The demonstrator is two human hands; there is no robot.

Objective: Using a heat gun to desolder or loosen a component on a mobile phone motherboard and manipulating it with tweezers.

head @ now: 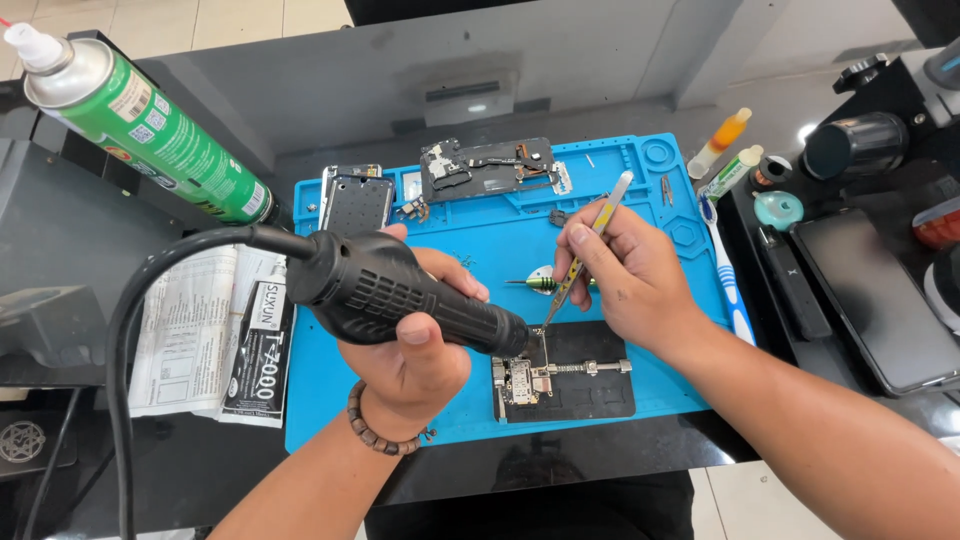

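My left hand (405,345) clenches the black ribbed hot-air gun (400,295), nozzle over the small clamped circuit board (522,380) on the blue silicone mat (500,250). My right hand (625,275) pinches slim metal tweezers (585,250), tips at the board. Best keep the nozzle steady and the lift gentle.

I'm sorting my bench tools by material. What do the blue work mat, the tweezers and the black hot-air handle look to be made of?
Blue mat: probably silicone or soft rubber, matte, with moulded compartments along its far edge.
Tweezers in the right hand: metal, judging by the bright silvery sheen; part looks yellowish.
Hot-air handle in the left hand: seemingly hard black plastic, matte, with moulded vent slots; its nozzle tip looks metallic.
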